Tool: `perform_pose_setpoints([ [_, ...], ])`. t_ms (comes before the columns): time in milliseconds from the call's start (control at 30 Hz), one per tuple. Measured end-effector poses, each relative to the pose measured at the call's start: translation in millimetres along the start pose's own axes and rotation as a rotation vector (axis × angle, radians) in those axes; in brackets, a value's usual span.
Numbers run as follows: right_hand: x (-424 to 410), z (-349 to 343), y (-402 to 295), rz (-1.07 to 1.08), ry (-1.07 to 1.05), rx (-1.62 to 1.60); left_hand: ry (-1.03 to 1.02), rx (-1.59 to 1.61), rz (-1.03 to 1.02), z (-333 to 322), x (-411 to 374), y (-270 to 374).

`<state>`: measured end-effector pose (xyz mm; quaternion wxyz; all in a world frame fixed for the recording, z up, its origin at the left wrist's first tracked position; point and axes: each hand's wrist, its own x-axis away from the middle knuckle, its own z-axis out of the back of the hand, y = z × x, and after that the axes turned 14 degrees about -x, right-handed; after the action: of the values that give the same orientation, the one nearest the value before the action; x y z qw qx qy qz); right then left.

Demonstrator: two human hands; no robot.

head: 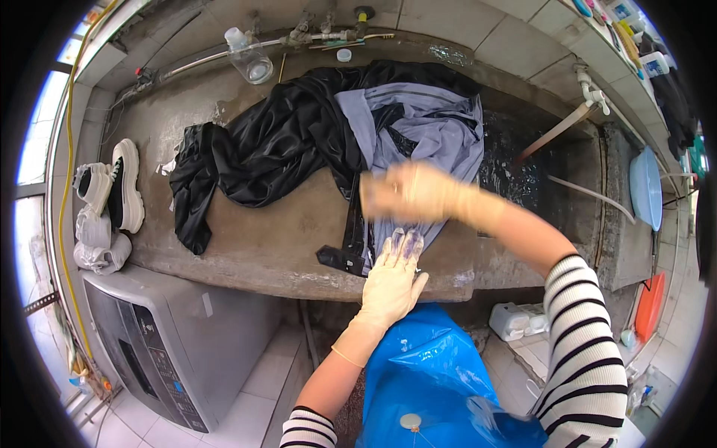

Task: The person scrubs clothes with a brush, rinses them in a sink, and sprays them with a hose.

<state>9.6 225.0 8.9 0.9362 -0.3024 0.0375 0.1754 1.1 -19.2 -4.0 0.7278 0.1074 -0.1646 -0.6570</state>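
A black satiny garment (285,129) with a grey-violet lining (442,140) is spread on a wet concrete washing slab (280,229). My left hand (391,283), in a cream rubber glove, lies palm down on the lining near the slab's front edge, fingertips wet and slightly spread. Just beyond it, my right hand (425,193), gloved the same way, is blurred by motion over the cloth. It grips a brown block (374,196), apparently a scrubbing brush; its underside is hidden. A black strap-like end (339,259) of the garment lies left of my left hand.
A clear plastic bottle (250,59) and white cap (344,55) stand at the back. Shoes (127,185) line the left end. A dark wet basin (518,162) with a tap (596,101) lies right. Below left is a grey washing machine (224,330). A blue apron (425,369) covers my front.
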Motion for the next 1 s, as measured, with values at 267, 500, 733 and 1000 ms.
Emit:
perform_pose_setpoints([
  [267, -14.7, -3.9, -22.7, -0.367, -0.049, -0.166, -0.078, -0.052, 0.04, -6.3, 5.6, -3.2],
  [500, 14.8, 30.5, 49.5, -0.68, 0.392, 0.499, 0.001, 0.026, 0.01, 9.4, -3.1, 1.7],
  [733, 87.5, 29.3, 68.5, -0.419, 0.13, 0.233, -0.02, 0.011, 0.025, 8.4, -2.5, 2.5],
  [1000, 234.2, -94.0, 146.4, -1.548, 0.937, -0.312, 0.111, 0.123, 0.062, 43.9, -50.0, -7.3],
])
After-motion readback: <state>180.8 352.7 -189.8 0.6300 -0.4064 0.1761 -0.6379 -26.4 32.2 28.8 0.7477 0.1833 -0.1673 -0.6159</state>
